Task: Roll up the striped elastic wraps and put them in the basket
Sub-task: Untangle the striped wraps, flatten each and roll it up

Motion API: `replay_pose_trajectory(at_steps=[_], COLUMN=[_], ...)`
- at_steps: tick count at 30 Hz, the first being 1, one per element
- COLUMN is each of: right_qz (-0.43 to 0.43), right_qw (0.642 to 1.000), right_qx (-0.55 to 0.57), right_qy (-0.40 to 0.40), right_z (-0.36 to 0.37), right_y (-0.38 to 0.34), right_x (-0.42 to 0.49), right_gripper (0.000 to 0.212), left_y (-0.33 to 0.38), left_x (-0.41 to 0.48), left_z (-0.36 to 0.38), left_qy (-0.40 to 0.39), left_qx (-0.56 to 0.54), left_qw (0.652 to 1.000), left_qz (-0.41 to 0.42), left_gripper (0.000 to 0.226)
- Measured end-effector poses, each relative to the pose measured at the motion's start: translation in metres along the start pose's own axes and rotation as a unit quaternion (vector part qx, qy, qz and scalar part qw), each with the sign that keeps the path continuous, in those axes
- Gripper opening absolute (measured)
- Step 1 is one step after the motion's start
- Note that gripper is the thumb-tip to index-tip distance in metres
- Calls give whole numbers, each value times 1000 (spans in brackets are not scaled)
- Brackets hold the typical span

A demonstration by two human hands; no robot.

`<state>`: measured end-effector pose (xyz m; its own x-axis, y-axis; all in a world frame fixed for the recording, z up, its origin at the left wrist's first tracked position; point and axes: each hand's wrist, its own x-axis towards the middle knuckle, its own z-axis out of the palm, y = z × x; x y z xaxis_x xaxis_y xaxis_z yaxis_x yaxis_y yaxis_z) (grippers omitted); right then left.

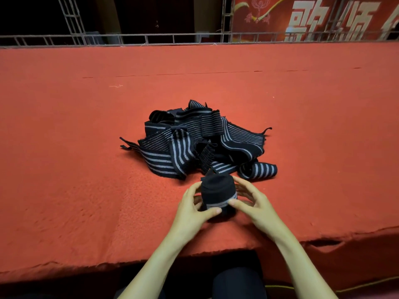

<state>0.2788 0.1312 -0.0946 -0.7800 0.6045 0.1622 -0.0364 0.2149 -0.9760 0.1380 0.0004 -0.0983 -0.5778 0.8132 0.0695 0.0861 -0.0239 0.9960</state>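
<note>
Both hands, the left hand [190, 209] and right hand [251, 202], are gripping one rolled wrap [218, 196] between curled fingers. Just beyond that roll, a tangled pile of striped wraps [194, 139] is lying unrolled on the red tabletop [75, 147]. No basket is showing, so most work is remaining.

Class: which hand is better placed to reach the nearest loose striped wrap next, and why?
Right, probably. The right hand lies closest to the folded striped wrap at the pile's near right edge; the left hand is farther from it and can hold the roll, which both hands grip now.
</note>
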Motion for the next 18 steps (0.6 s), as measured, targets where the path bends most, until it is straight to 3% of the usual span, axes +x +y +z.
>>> replay_pose_trajectory(at_steps=[6, 14, 18], right_qz=[25, -11, -21], right_qw=[997, 997, 995], right_qx=[11, 0, 60], right_qy=[-72, -70, -71], right_z=[-26, -46, -75], right_y=[15, 14, -3], right_x=[-12, -5, 0], right_gripper=[59, 59, 70], left_y=[-10, 8, 26], left_x=[4, 16, 34], left_z=[10, 16, 41], left_qy=[-77, -118, -134], left_qx=[48, 60, 68], left_qw=[995, 990, 984], left_qz=[48, 53, 92], left_gripper=[69, 60, 59])
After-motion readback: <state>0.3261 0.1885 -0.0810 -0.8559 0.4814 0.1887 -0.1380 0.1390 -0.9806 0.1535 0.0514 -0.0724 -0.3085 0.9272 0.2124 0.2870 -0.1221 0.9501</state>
